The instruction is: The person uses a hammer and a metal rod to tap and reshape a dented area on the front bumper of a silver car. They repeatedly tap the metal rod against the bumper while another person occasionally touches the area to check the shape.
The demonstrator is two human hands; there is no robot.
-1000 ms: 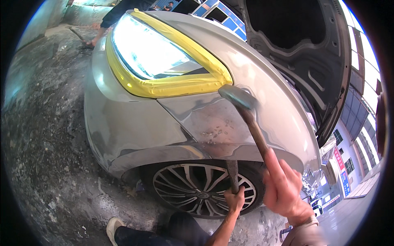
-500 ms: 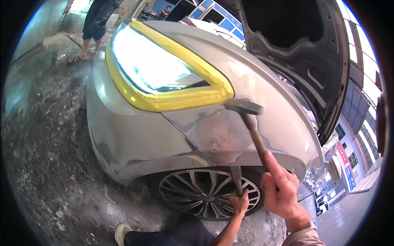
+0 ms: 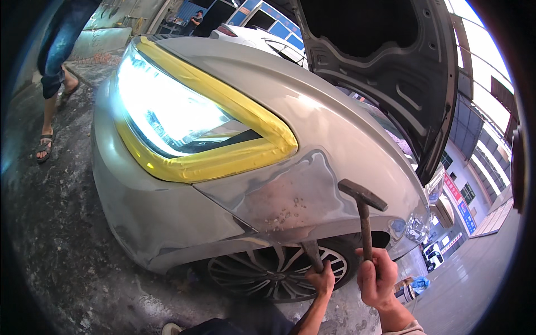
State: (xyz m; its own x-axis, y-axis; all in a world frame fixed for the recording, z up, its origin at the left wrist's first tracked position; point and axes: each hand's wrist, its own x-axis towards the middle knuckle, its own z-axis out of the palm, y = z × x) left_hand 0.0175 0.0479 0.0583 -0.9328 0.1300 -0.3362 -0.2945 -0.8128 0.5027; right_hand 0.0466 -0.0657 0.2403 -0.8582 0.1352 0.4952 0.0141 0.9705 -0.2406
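Note:
My right hand (image 3: 377, 278) is closed round the handle of a hammer (image 3: 365, 220), whose head is raised just off the fender, to the right of its bare patch. Down at the wheel arch, my left hand (image 3: 322, 279) grips a dark metal bar (image 3: 312, 255). The bar's upper end goes up behind the fender lip and is hidden. The car's grey fender (image 3: 287, 204) has a sanded, dull metal area with small pits and marks. Above it, yellow masking tape (image 3: 240, 162) frames the lit headlight (image 3: 167, 109).
A multi-spoke wheel (image 3: 273, 273) sits under the arch, close to my left hand. The hood (image 3: 385, 72) is propped up at the right. Another person's sandalled foot (image 3: 44, 146) is on the stained floor at far left. A bucket (image 3: 406, 293) stands behind my right forearm.
The hammer has drawn away from the headlight corner, lower and to the right. The left hand still holds the bar under the arch. The view has shifted, and the other person has stepped nearer.

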